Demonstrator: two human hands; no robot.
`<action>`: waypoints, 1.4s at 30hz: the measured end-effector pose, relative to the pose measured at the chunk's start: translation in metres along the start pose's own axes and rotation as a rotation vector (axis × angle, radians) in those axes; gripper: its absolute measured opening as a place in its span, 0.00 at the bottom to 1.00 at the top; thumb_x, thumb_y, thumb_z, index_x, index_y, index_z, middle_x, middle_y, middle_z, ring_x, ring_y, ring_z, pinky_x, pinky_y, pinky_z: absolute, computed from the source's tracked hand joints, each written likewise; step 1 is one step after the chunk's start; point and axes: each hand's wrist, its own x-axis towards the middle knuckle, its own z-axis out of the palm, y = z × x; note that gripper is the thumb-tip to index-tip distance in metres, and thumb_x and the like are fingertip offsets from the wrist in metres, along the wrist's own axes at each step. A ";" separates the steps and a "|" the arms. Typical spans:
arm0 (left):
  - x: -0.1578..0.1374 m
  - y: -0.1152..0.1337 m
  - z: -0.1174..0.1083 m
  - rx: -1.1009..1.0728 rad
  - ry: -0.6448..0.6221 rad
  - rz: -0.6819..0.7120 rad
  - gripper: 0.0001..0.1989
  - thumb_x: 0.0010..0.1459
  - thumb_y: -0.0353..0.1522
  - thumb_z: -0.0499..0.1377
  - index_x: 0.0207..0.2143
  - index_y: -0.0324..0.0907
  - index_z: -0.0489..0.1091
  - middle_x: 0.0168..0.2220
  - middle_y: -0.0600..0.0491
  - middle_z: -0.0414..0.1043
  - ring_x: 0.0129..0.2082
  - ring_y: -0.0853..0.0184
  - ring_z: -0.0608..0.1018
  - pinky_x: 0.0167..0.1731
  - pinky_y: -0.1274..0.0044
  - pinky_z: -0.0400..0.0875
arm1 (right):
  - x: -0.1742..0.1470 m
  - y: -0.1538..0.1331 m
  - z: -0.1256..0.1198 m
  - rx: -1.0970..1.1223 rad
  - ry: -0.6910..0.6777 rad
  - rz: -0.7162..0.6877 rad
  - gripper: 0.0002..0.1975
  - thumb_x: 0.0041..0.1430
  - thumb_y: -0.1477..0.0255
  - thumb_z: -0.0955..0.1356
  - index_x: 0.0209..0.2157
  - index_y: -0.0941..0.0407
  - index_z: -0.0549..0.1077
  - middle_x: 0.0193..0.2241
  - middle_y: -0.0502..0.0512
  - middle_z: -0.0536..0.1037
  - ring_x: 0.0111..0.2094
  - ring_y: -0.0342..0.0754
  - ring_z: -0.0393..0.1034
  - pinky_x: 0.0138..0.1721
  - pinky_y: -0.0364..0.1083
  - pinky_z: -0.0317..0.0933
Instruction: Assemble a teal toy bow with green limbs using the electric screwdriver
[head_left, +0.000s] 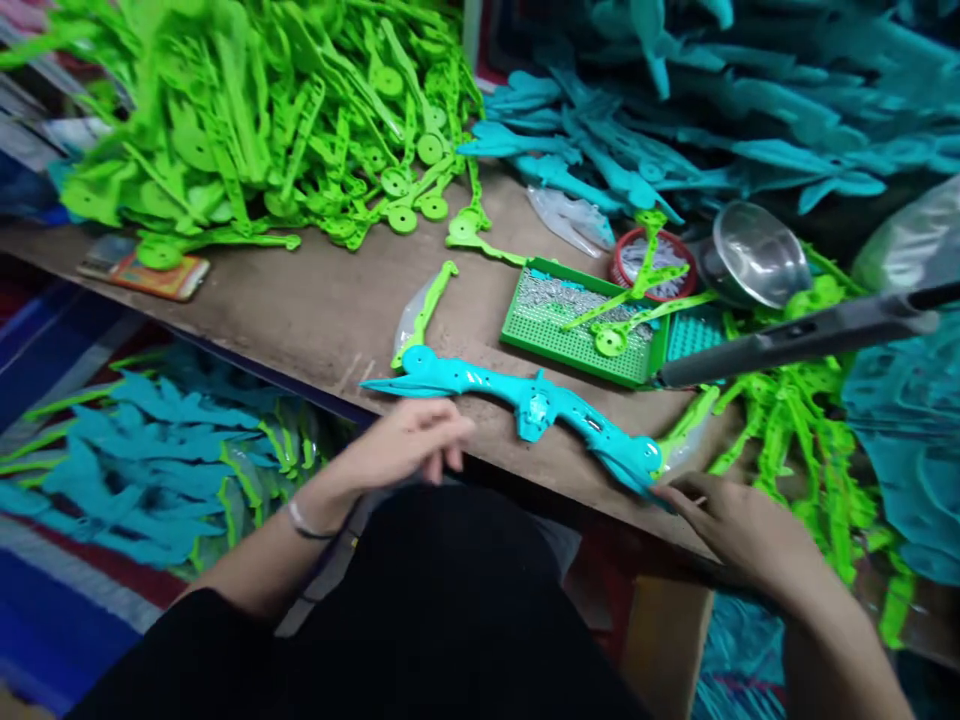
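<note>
- On the brown bench [322, 310], close to its near edge, lies a long blue bow-shaped piece [491, 386], slightly aslant, its right end nearer the person.
- A green arm [435, 300] juts from its left end, pointing away from the person, with a translucent strip [409, 328] along it; another green arm [691, 420] angles off the right end.
- The left hand [416, 440], a pale band [304, 522] round its wrist, hovers just beside the left part of the bow piece, fingers loosely curled and slightly blurred, gripping nothing that I can see.
- The right hand [750, 525] is at the bow's right tip, fingers against it; from here I cannot tell whether they pinch it or merely touch.
- Beyond the bow sits a green perforated basket [570, 360] of small silvery parts [555, 292], with loose green pieces lying across it.
- A dark grey tool [780, 343] slants in from the right, its tip by the basket's near right corner.
- Behind stand a red tub [615, 268] of pale bits and a shiny metal bowl [761, 255].
- Heaps of green parts [225, 120] and blue parts [600, 130] crowd the back.
</note>
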 end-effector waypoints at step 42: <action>0.034 -0.041 -0.037 -0.542 0.474 0.022 0.27 0.40 0.49 0.74 0.33 0.37 0.76 0.33 0.51 0.80 0.34 0.64 0.83 0.43 0.69 0.82 | 0.099 -0.241 -0.003 0.435 0.930 -0.642 0.18 0.70 0.60 0.59 0.49 0.57 0.70 0.41 0.61 0.76 0.46 0.52 0.72 0.48 0.53 0.68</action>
